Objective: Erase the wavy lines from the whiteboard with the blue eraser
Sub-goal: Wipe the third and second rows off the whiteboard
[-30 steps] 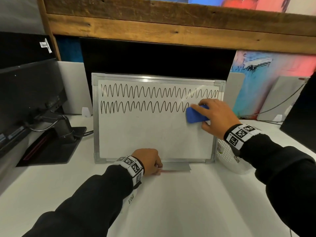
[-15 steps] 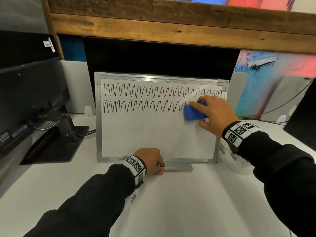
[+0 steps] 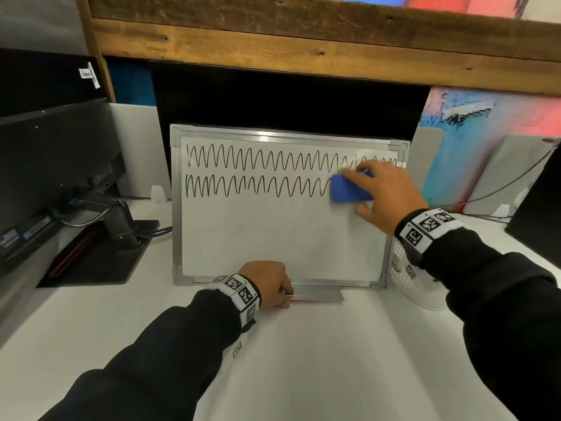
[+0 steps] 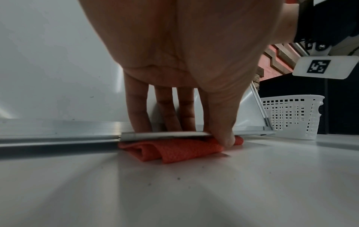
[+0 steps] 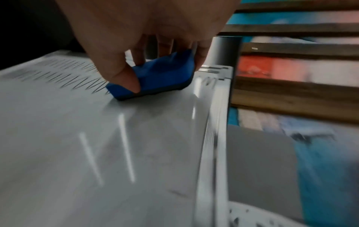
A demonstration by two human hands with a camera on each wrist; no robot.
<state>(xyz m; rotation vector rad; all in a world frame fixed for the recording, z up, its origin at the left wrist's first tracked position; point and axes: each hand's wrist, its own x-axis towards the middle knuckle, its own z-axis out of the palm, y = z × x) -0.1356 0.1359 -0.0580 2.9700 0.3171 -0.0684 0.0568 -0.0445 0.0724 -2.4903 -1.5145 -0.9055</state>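
Note:
A framed whiteboard [image 3: 273,238] leans upright on the white desk. Two rows of black wavy lines [image 3: 258,174] cross its upper part. My right hand [image 3: 385,196] grips the blue eraser [image 3: 347,189] and presses it flat on the board at the right end of the lower row; thumb and fingers pinch the blue eraser [image 5: 155,76] in the right wrist view. The board right of the eraser is wiped in the lower row. My left hand [image 3: 270,284] pinches the board's metal tray [image 4: 165,136] at the bottom edge, thumb below it beside a folded red cloth [image 4: 174,150].
A white perforated basket [image 3: 409,287] stands just right of the whiteboard. A black monitor [image 3: 54,165] on its stand, with cables, fills the left. A wooden shelf [image 3: 303,47] hangs above the board. Speakers and a cable sit at the back right.
My right hand has slid the eraser leftward along the lower wavy row, which has got shorter at its right end. The left hand has kept its hold on the tray.

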